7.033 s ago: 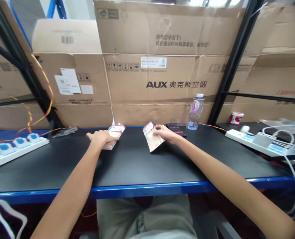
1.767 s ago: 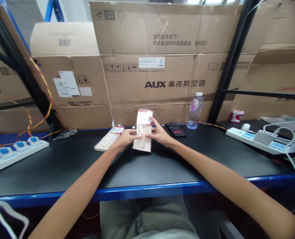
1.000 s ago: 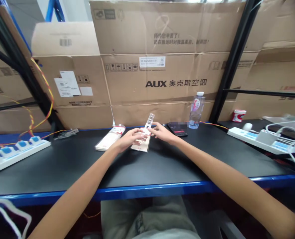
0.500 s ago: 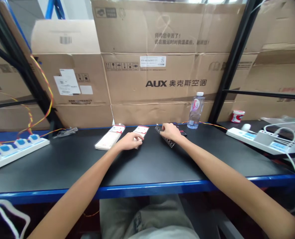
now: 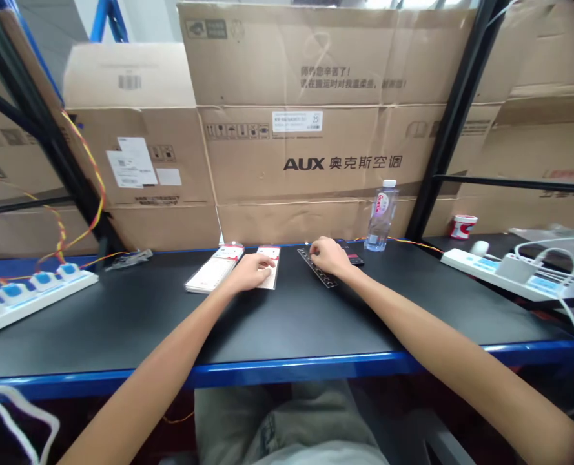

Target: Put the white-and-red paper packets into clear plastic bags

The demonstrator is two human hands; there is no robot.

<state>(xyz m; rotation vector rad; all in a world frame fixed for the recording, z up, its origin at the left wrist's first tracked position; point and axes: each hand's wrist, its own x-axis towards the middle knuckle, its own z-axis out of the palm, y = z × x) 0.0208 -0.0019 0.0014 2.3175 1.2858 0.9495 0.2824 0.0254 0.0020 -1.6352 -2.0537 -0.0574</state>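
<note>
My left hand (image 5: 248, 272) is closed on a thin flat packet (image 5: 269, 279) with a red-and-white top end, which lies on the black tabletop. Part of the packet is hidden under the fingers. Just left of it rests a stack of similar white packets (image 5: 210, 273). My right hand (image 5: 331, 256) pinches a long black card with a white pattern (image 5: 321, 274), its lower end showing below the fingers. Behind that hand a dark flat object (image 5: 355, 258) is partly covered, so its kind is unclear.
A water bottle (image 5: 379, 219) stands at the back right. Power strips lie left (image 5: 35, 297) and right (image 5: 500, 274), with cables around them. Cardboard (image 5: 335, 187) walls the back, between black posts. A blue edge (image 5: 296, 371) runs along the table's front.
My left hand has shifted slightly left, and its packet now lies straighter, nearer the stack. The black card under my right hand has moved a little left.
</note>
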